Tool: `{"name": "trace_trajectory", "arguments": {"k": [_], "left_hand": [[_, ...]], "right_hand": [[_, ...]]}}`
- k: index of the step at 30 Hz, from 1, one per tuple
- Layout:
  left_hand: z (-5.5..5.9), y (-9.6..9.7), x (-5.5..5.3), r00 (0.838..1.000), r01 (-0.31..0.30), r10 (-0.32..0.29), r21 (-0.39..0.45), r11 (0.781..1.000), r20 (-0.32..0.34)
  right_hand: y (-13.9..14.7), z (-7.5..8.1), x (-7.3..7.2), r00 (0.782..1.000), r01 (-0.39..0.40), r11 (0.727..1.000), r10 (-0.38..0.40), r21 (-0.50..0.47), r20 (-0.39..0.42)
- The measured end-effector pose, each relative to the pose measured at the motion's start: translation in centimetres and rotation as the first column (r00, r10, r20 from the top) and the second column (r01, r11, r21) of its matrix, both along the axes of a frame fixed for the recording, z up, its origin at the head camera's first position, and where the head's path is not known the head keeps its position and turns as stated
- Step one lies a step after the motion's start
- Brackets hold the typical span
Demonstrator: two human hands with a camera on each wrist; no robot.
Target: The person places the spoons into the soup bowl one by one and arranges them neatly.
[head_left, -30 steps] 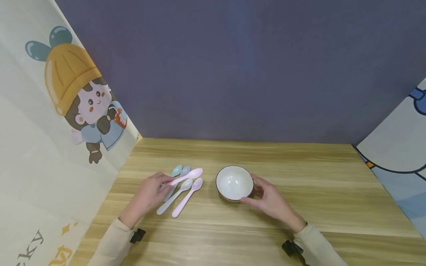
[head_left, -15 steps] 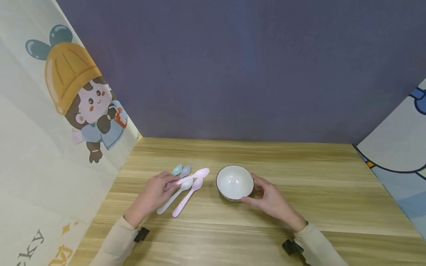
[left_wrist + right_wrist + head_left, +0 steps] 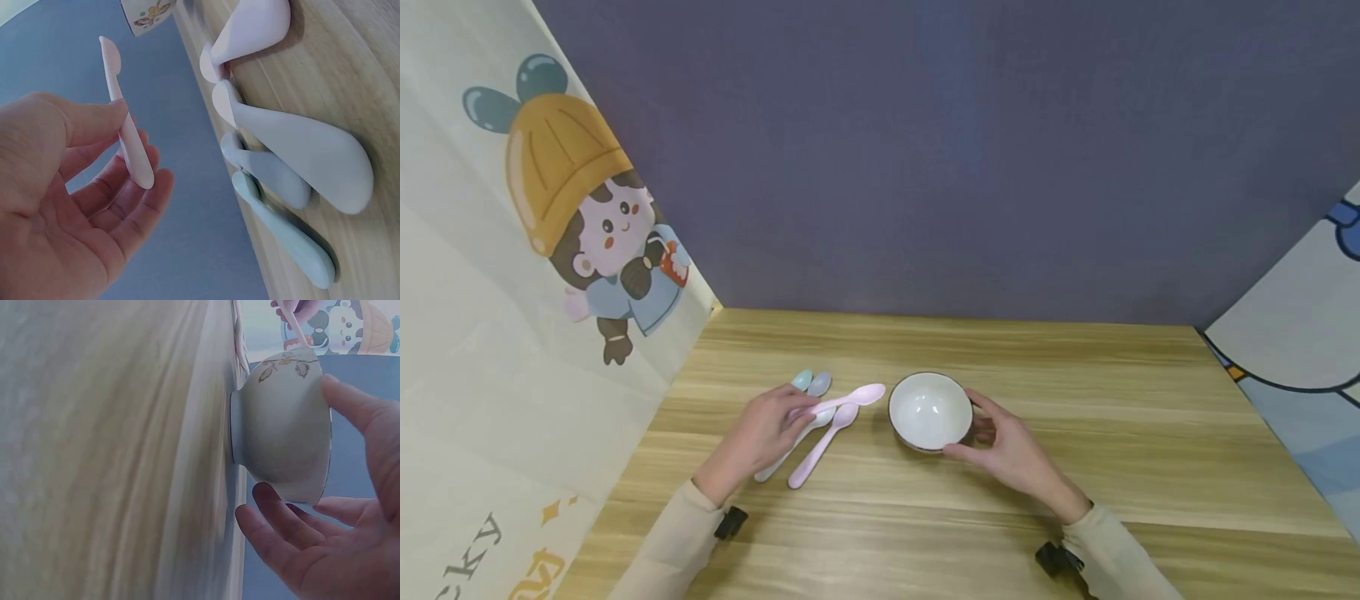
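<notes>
Over the left half of the tabletop (image 3: 880, 550), the head view shows the left hand (image 3: 763, 429) holding a pink spoon (image 3: 867, 395) above four spoons (image 3: 812, 459), the right hand (image 3: 1013, 448) a bowl (image 3: 928, 412); left wrist view, thumb and fingers clamp the handle; right wrist view, thumb and fingers grip the bowl.

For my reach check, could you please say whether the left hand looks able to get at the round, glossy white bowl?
Likely yes: the left hand holds a slim pink spoon pointing toward the bowl, and nothing visible blocks that side; the right hand holds the opposite side.
</notes>
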State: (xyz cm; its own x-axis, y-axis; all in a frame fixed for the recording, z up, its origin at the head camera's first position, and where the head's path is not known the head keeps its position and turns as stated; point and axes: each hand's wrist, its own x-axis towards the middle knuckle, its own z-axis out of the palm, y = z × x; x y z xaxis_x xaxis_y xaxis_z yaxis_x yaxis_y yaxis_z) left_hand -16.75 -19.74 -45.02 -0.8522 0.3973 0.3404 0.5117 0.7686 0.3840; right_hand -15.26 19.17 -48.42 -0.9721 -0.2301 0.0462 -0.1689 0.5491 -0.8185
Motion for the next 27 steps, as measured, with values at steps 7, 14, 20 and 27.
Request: {"name": "trace_trajectory", "arguments": {"k": [7,14,20,27], "left_hand": [[0.0,0.5,-0.2,0.999,0.007,-0.006,-0.006,1.000,0.037],[-0.1,1.4,-0.3,0.999,0.022,-0.022,-0.011,1.000,0.027],[0.2,2.3,-0.3,0.998,0.018,-0.017,-0.012,1.000,0.061],[0.6,3.1,-0.2,0.996,0.011,-0.010,-0.011,1.000,0.088]], "right_hand": [[-0.2,0.0,-0.1,1.000,-0.026,1.000,0.026,-0.017,0.001],[-0.4,0.2,-0.3,1.000,-0.022,1.000,0.022,0.022,-0.011],[-0.5,0.2,-0.3,1.000,-0.007,1.000,0.007,0.025,0.002],[-0.3,0.2,-0.2,1.000,-0.003,1.000,0.003,0.005,0.024]]}}
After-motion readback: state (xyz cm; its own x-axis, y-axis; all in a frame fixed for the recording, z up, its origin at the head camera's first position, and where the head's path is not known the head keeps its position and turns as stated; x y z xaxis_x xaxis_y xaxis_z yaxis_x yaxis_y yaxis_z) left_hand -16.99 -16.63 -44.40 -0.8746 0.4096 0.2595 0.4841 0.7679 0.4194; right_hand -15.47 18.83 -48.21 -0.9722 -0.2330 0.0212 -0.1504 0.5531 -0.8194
